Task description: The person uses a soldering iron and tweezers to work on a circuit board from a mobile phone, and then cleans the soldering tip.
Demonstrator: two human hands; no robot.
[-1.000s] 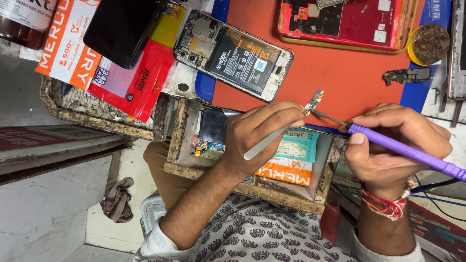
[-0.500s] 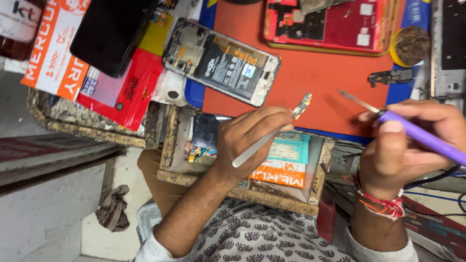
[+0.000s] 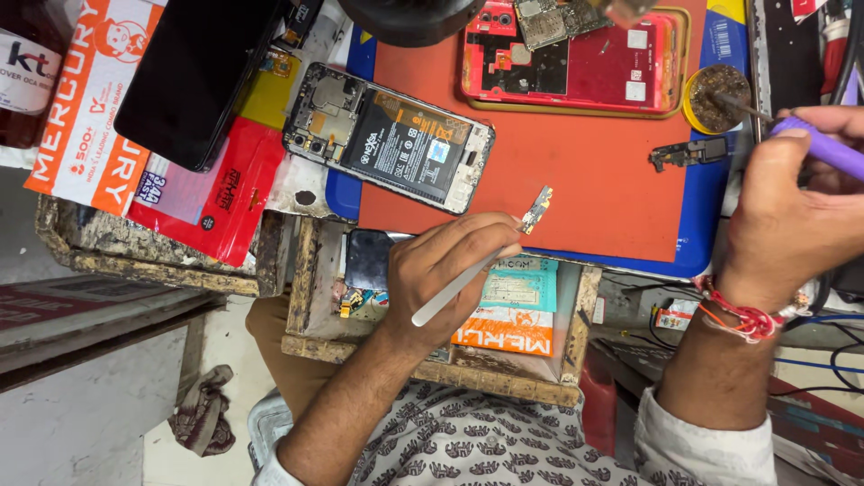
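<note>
The small circuit board [image 3: 538, 209] is being held just above the near part of the orange mat [image 3: 594, 171], pinched at the tips of the white tweezers [image 3: 459, 286]. The left hand [image 3: 445, 270] is closing its fingers together around the tweezers, so the board is staying raised and tilted, close to the near right corner of the opened phone [image 3: 389, 137].

The right hand [image 3: 792, 211] is wrapping its fingers tightly around the purple soldering iron [image 3: 823, 148], and the metal tip is going into the small round yellow tin [image 3: 717, 97] at the far right of the mat. I think this step is about cleaning or wetting the tip. To do it well, the tip should only be touching the brown material lightly and shortly, and the left hand should be keeping the board steady and away from the phone's battery while the iron is hot.

The tin is holding a dark brown mass, maybe flux or cleaning wool; I cannot tell which. Beside it a small black part [image 3: 688, 153] is lying on the mat. Further away, the red phone shell [image 3: 576, 58] is lying open with small boards in it. The wooden tray [image 3: 441, 355], near the person, is holding coloured packets and small parts.
</note>
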